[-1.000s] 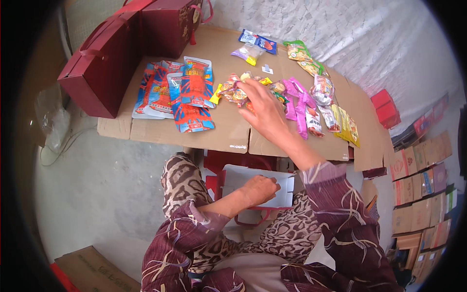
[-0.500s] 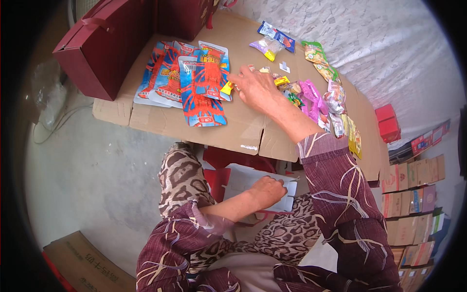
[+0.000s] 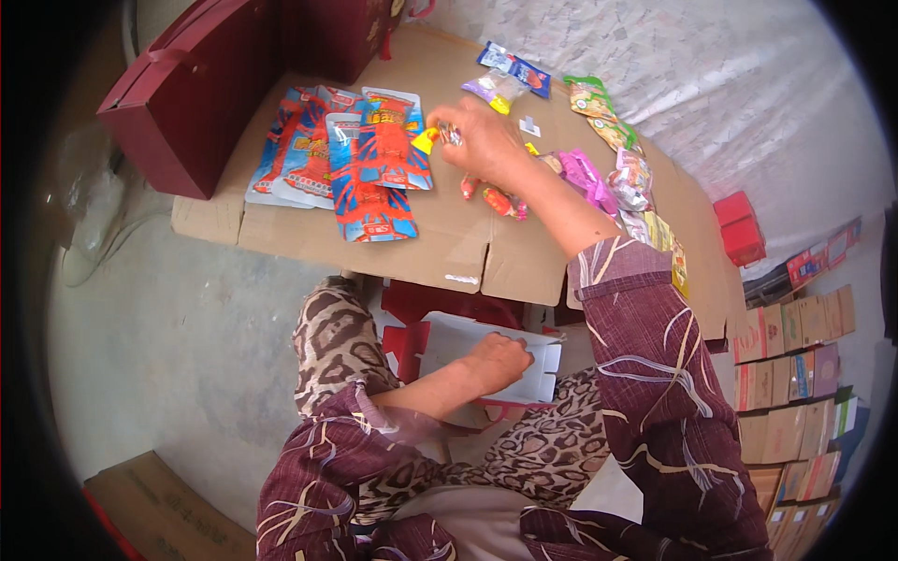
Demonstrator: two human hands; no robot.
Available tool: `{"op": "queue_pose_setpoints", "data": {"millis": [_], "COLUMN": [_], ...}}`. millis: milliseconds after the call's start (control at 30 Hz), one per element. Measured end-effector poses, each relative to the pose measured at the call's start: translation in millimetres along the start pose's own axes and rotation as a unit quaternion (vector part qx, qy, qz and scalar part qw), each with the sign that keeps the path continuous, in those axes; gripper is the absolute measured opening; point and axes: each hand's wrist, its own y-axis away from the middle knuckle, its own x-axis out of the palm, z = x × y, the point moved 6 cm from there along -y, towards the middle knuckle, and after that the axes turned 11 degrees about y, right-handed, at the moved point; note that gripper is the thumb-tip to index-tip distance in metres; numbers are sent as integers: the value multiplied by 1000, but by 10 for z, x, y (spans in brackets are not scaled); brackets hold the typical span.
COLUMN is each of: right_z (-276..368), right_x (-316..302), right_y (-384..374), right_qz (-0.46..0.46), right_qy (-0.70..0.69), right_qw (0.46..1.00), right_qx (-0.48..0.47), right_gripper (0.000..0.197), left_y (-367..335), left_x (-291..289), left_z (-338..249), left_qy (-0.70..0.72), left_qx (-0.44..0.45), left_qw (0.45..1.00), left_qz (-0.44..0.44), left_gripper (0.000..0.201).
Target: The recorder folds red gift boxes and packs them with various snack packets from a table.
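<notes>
My right hand [image 3: 486, 140] is over the cardboard-covered table [image 3: 444, 243], its fingers closed around a wrapped candy [image 3: 426, 140] whose yellow end sticks out on the left. Red-orange wrapped candies [image 3: 503, 202] lie below that wrist. Just left of the hand are several flat red-and-blue snack pouches [image 3: 398, 140], overlapping. My left hand [image 3: 502, 363] is curled at the open box [image 3: 449, 341], white inside and red outside, by my lap. What its fingers hold, if anything, is hidden. Pink packets [image 3: 587, 178] lie right of my right forearm.
Dark red gift boxes [image 3: 192, 98] stand at the table's far left. Green snack packets [image 3: 599, 107] and a blue packet [image 3: 514, 67] lie toward the back. A red box [image 3: 739, 229] sits beyond the right edge. Cardboard cartons [image 3: 790, 383] are stacked at right; another carton [image 3: 168, 510] is at lower left.
My right hand has moved up slightly and turned, and the yellow-ended candy is raised with it. Red-orange candies now show below the wrist. My left hand stays at the box.
</notes>
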Motion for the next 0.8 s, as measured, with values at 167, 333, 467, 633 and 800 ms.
{"op": "queue_pose_setpoints", "data": {"millis": [167,333,467,633,800], "right_z": [-286,-107,5,123,216], "right_x": [-153,-342,-112,298,513], "right_y": [311,1224,2287,3002,3160], "right_qz": [126,105,159,272,210], "right_qy": [-527,-719,-682,-529,-412], "right_qw": [816,666,662,757,862], "right_qx": [203,171,269,270,207], "right_gripper": [31,46,44,30,36], "left_y": [29,128,246,299,340], "left_x": [58,139,270,354,324], "left_z": [-37,-103,-121,-152,23], "left_qy": [7,-8,-58,-57,-34], "left_qx": [12,35,61,61,-69], "left_qw": [1000,999,996,992,987], "left_qz": [19,27,42,89,145], "left_gripper": [26,24,23,25,29]}}
